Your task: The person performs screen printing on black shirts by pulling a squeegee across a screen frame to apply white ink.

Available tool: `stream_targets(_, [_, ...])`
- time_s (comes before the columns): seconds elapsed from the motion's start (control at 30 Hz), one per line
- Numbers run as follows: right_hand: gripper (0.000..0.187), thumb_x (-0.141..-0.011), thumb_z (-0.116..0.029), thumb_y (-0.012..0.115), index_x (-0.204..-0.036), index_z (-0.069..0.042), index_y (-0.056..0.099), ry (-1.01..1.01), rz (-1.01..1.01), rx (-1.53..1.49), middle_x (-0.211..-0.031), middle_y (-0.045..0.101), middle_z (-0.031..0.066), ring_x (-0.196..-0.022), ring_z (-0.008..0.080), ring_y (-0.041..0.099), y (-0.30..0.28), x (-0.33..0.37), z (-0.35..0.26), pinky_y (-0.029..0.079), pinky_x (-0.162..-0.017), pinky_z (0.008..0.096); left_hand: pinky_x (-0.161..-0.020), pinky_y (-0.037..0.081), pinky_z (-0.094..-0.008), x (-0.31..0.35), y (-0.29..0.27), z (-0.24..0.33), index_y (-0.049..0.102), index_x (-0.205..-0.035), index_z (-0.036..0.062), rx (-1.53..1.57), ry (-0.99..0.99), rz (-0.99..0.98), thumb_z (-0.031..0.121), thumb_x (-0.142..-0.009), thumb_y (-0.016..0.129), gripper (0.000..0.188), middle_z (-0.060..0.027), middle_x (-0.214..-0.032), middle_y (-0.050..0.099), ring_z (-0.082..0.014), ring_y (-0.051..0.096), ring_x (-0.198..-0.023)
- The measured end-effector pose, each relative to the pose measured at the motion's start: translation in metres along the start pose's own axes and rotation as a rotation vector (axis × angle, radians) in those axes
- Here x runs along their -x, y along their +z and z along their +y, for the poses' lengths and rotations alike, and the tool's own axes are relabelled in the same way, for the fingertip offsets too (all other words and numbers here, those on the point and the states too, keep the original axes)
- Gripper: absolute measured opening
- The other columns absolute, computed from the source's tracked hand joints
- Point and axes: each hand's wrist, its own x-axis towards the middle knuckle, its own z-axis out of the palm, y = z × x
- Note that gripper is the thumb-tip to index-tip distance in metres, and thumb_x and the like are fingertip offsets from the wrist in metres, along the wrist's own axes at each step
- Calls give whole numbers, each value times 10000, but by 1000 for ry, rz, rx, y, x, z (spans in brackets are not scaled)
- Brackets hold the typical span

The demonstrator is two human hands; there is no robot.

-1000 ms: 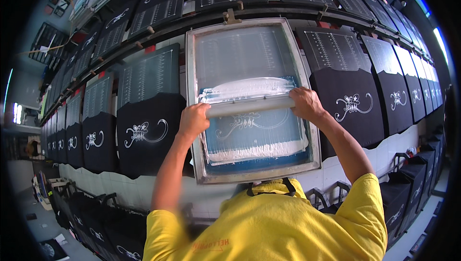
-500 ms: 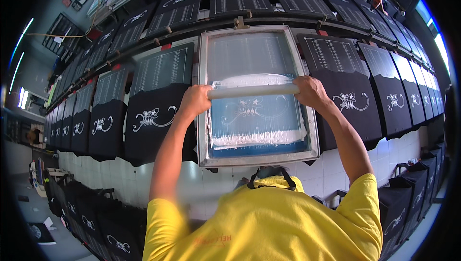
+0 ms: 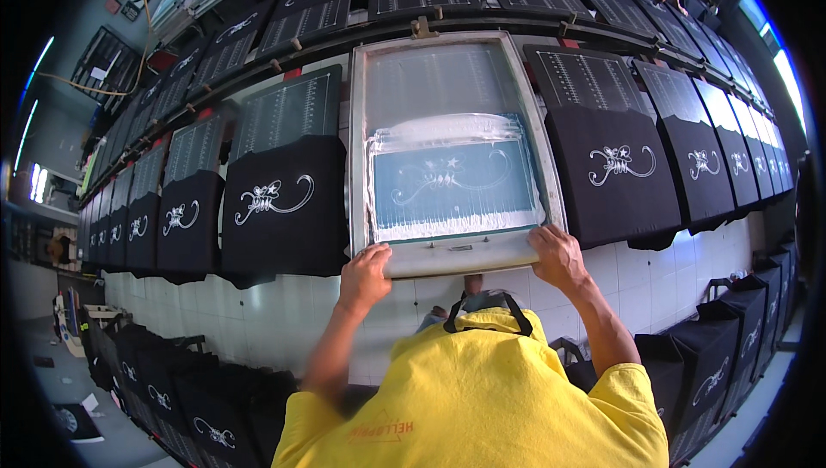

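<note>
Both my left hand (image 3: 366, 274) and right hand (image 3: 557, 257) are curled round the near edge of the screen frame (image 3: 447, 145), flat on its shirt. Ink's spread across the mesh; I'd guess lifting comes next, shirts (image 3: 615, 171) either side already printed.

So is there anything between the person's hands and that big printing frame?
No, nothing visible. The left hand and the right hand each rest right on the near edge of the screen frame, fingers curled over it, with a black shirt off to the left side.
</note>
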Motion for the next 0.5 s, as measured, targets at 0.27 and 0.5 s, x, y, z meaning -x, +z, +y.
stream_targets(0.27, [272,-633,-26,703,-886,-37,606,24,25,45,-963,637,80,-938,294,622,23,-11,14,550,-796,409,-875,573,-395,-18,13,-13,703,-1027,25,-48,61,19,-34,-678,605,368,-101,-1128,713,-281,684,-1043])
stream_targets(0.5, [363,-643,-12,715,-984,-20,588,1,10,16,-1069,610,103,-1041,300,599,24,-10,14,541,-866,407,-916,555,-386,-18,12,-14,655,-1103,8,-75,82,-16,-47,-718,591,394,-110,-1214,658,-291,623,-1152])
